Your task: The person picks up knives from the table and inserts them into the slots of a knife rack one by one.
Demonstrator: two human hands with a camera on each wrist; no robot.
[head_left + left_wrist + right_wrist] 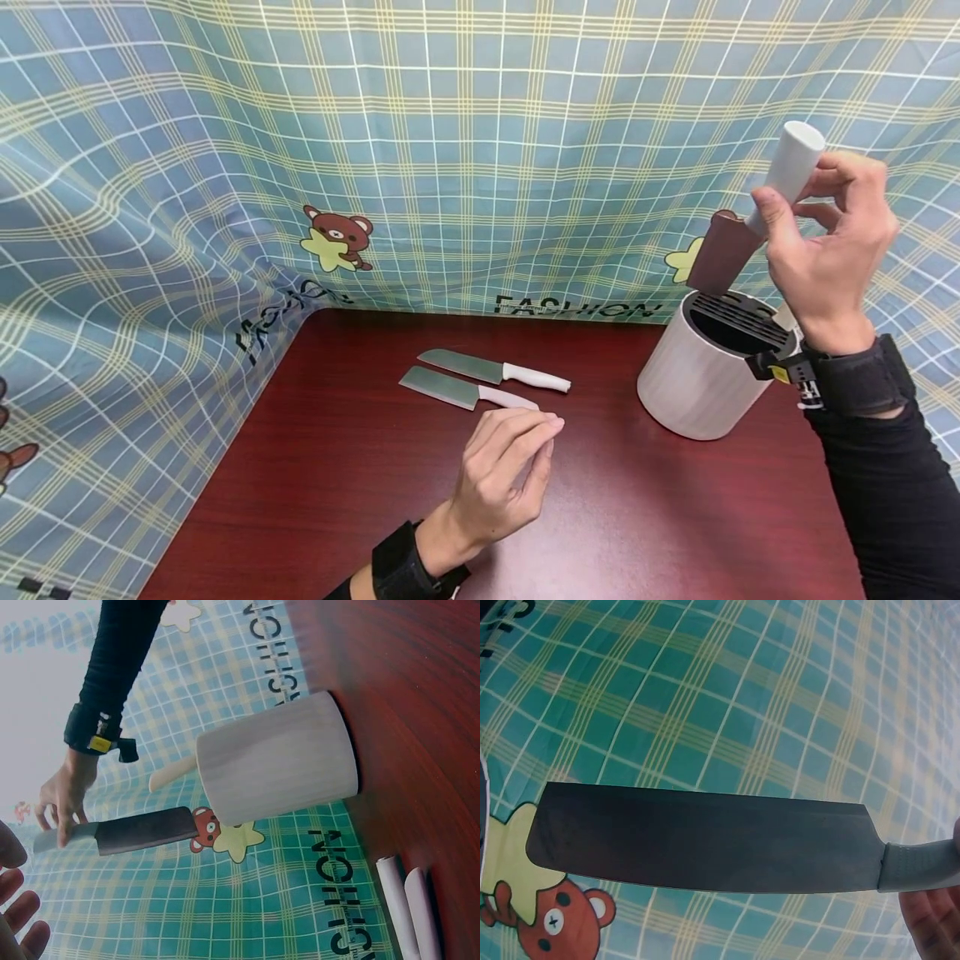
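Observation:
My right hand (840, 237) holds a cleaver (723, 250) by its pale grey handle, blade pointing down and to the left. Its tip is just above the slotted top of a round whitish knife block (686, 379). In the right wrist view the broad dark blade (705, 840) shows in full. Another handle (172, 774) sticks out of the block in the left wrist view. Over the table, my left hand (498, 475) hovers with fingers loosely bent and nothing in them. Just beyond it lie a cleaver with a white handle (442, 387) and a rounded-tip knife (465, 364), side by side.
The dark red table (337, 500) carries the block at its right and the two knives near its middle. Checked cloth (450, 167) hangs along the back and sides, close behind the block.

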